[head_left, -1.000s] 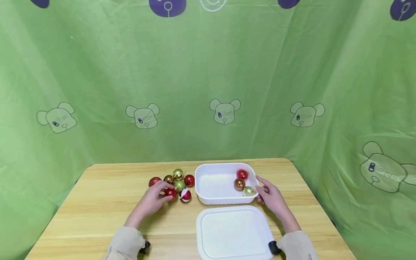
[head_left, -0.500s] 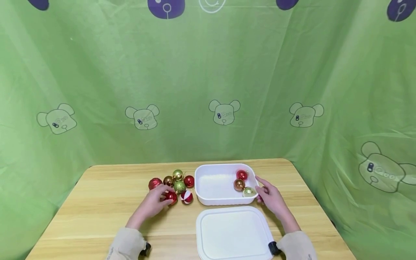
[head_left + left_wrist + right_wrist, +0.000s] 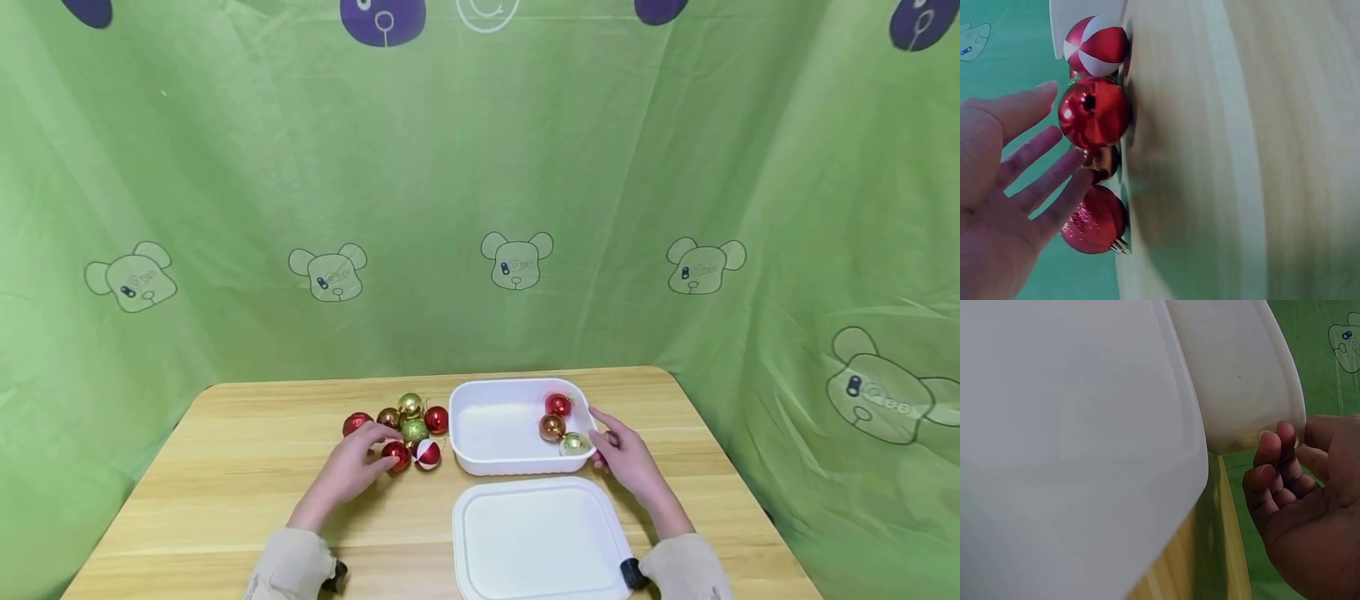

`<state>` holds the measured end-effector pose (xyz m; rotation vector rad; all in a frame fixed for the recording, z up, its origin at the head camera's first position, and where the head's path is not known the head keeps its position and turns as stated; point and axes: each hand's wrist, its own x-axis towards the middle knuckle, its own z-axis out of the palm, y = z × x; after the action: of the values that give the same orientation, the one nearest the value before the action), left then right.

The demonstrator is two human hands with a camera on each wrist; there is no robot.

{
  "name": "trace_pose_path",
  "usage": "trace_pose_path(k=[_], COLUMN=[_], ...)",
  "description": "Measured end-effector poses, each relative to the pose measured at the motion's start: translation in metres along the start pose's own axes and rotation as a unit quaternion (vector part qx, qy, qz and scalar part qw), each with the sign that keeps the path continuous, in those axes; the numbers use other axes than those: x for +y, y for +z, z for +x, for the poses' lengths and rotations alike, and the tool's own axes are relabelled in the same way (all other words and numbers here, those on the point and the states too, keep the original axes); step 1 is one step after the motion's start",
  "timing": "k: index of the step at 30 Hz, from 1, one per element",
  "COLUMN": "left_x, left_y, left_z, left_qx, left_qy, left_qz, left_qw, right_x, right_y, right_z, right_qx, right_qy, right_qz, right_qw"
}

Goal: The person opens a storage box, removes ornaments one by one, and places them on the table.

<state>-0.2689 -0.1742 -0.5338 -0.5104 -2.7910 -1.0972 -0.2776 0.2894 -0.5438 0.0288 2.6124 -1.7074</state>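
We find a wooden bench (image 3: 225,467) before a green curtain (image 3: 480,208). Our left hand (image 3: 348,468), fingers spread and holding nothing, touches a glossy red bauble (image 3: 396,455) beside the white tub (image 3: 480,458). Our right hand (image 3: 626,457), fingers loosely curled, rests against the tub's corner.
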Motion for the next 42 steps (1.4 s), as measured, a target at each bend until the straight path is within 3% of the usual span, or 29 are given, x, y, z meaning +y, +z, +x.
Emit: trace_pose_path(k=[5, 11, 15, 21, 29, 35, 42], left_x=[0.014, 0.049, 0.074, 0.107, 0.13, 0.142, 0.147], left_y=[0.001, 0.012, 0.03, 0.069, 0.116, 0.131, 0.142], left_z=[0.005, 0.019, 0.031, 0.047, 0.074, 0.087, 0.099], left_qx=[0.04, 0.058, 0.028, -0.024, -0.083, -0.132, -0.144], left_qy=[0.023, 0.076, 0.11, 0.15, 0.18, 0.158, 0.158], left_qz=[0.023, 0.02, 0.009, 0.011, 0.013, 0.01, 0.007], left_qw=[0.9987, 0.9952, 0.9935, 0.9883, 0.9801, 0.9785, 0.9768], right_x=[-0.001, 0.001, 0.003, 0.004, 0.002, -0.001, -0.003], right_y=[-0.001, -0.002, -0.003, -0.001, 0.001, 0.001, 0.0], right_z=[-0.002, -0.002, -0.002, -0.002, -0.001, -0.002, -0.002], right_qx=[0.007, 0.012, 0.009, 0.009, 0.01, 0.011, 0.012], right_qy=[-0.003, 0.001, 0.001, 0.002, 0.002, -0.003, -0.004], right_qz=[0.005, 0.003, 0.001, 0.007, 0.003, 0.005, 0.005], right_qw=[1.0, 1.0, 1.0, 1.0, 1.0, 1.0, 1.0])
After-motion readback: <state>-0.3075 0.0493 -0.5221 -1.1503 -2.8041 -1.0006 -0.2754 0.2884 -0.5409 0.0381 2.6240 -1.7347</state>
